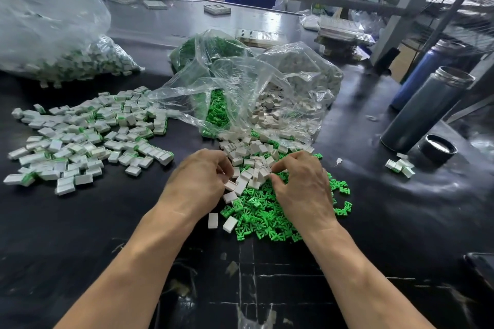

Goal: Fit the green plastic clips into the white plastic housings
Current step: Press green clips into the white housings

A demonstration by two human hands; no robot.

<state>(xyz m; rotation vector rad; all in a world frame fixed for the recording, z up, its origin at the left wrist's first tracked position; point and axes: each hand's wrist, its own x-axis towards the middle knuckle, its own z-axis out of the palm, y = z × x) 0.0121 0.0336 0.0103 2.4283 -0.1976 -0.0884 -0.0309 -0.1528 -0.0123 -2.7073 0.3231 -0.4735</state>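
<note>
At the far left we see a clear plastic bag [53, 35] of white-and-green parts, its top cut off by the frame edge and its contents blurred by the film. In front of it, assembled pieces [85, 136] lie spread across the black desk [374, 222], white housings with green showing at their edges.

Toward the middle, our left hand [199, 181] rests at the near edge of the white housings [251, 163], its fingers curled inward; the fingertips are hidden behind the knuckles, so we cannot tell whether they hold a piece. Two loose housings lie just below that wrist.

Behind the heap, two open bags sit side by side: one of green clips [213, 67], one of white housings [299, 83], both partly veiled by crumpled film.

Our right hand [302, 181] lies over the green plastic clips [262, 216], covering part of that pile. Its thumb and forefinger are drawn close together at the seam between white and green, but what they pinch, if anything, is too small to make out.

At the right stand a grey flask [427, 109], its black cap [438, 148] beside it, and a few assembled pieces [400, 165] nearby.
</note>
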